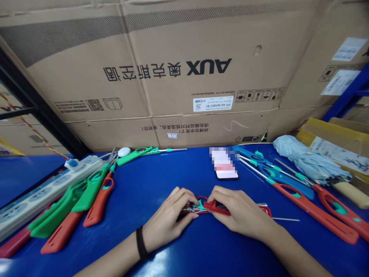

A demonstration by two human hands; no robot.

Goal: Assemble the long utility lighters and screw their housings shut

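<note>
A red long-nozzle gas lighter lies between my hands at the middle of the blue table. Its body looks opened up, with a teal trigger and thin inner parts showing. My left hand, with a dark band on the wrist, has thumb and fingers closed round the lighter's left part. Closed over the red casing from the right is my right hand, which hides much of it. Past that hand a red end and a thin metal rod stick out; what the rod belongs to is hidden.
Several green and red lighters lie at the left beside a white power strip. More red and blue ones lie at the right, near a folded light-blue umbrella. A phone lies ahead, before a large cardboard box.
</note>
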